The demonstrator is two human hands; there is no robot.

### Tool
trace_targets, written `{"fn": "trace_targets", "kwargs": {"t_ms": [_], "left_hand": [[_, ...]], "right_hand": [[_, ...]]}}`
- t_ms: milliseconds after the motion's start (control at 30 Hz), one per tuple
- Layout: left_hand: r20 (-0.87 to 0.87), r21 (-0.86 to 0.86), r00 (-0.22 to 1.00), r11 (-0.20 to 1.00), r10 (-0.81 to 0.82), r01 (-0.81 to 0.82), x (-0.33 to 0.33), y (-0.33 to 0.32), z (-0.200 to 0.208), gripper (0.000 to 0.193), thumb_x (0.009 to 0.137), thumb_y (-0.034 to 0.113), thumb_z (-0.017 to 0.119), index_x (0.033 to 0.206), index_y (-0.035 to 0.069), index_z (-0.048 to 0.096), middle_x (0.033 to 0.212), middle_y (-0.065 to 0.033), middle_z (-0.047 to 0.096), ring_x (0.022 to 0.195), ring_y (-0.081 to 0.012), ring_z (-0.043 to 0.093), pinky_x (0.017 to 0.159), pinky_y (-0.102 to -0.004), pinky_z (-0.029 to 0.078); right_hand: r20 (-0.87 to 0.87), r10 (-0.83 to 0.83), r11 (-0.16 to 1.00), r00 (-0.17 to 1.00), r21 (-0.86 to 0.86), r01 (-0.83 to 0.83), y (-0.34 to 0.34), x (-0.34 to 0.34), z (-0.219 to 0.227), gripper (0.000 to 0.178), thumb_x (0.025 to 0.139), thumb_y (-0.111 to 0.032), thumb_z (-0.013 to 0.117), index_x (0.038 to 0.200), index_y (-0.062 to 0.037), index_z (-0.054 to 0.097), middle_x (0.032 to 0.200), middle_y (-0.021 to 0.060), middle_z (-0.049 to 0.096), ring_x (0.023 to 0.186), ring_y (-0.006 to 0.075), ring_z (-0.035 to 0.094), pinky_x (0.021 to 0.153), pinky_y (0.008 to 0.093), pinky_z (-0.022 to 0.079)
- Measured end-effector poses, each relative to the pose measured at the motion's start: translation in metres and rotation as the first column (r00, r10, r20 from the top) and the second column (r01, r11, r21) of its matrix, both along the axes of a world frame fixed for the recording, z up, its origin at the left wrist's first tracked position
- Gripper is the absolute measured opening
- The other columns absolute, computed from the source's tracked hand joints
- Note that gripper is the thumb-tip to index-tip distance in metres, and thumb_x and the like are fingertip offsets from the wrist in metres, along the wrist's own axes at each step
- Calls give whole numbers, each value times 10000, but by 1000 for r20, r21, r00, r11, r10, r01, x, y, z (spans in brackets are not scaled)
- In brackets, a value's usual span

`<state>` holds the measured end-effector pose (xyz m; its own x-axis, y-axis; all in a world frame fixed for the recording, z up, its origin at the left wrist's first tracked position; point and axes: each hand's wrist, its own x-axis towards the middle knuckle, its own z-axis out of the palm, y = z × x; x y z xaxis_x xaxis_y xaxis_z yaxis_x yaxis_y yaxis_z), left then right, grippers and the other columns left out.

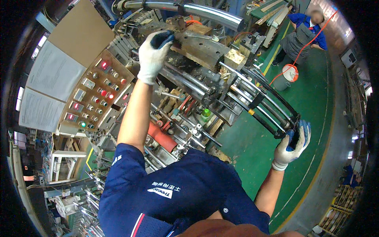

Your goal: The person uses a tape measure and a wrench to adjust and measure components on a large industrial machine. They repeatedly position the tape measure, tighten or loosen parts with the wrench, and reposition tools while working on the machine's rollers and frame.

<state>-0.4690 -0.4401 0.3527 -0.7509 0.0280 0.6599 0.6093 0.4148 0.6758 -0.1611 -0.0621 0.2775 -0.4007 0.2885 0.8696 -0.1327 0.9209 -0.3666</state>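
Note:
My left hand (153, 56), in a white glove with a dark blue palm, is raised at the upper part of a greasy metal machine (205, 49). Its fingers are curled closed near a dark steel edge; whatever they hold, if anything, is hidden. At the outer end of a black metal frame (278, 133) with long shiny rods (256, 106), my right hand (293, 147) has its fingers stretched up and apart. That glove matches the left one, and its thumb side is at the frame's corner.
A control panel (96, 93) with lit red and green lamps stands left, beside printed sheets (55, 81). Below the machine are a red cylinder (162, 137) and a green bottle (206, 114). Another person (302, 37) stands far right near a grey bucket (282, 81) and an orange hose (302, 49).

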Motion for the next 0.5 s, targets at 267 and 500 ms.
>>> {"fn": "trace_targets", "kwargs": {"t_ms": [267,500], "left_hand": [[97,-318,994,944,-59,87,-34,12,25,299,874,166,790,1147,50,752,1089,-104,780,998,-170,743,903,-307,562],[-43,-423,999,906,-18,-2,-47,18,15,319,870,243,794,1143,84,749,1048,-128,770,951,-258,756,847,-343,575]], "right_hand": [[23,-17,999,1000,-28,17,-4,2,1,528,781,-79,618,1301,14,637,1375,198,610,1359,425,492,1183,526,342],[9,-26,1000,1000,16,26,-2,4,1,471,827,-130,666,1281,-2,657,1368,197,608,1330,420,516,1167,537,367]]}}
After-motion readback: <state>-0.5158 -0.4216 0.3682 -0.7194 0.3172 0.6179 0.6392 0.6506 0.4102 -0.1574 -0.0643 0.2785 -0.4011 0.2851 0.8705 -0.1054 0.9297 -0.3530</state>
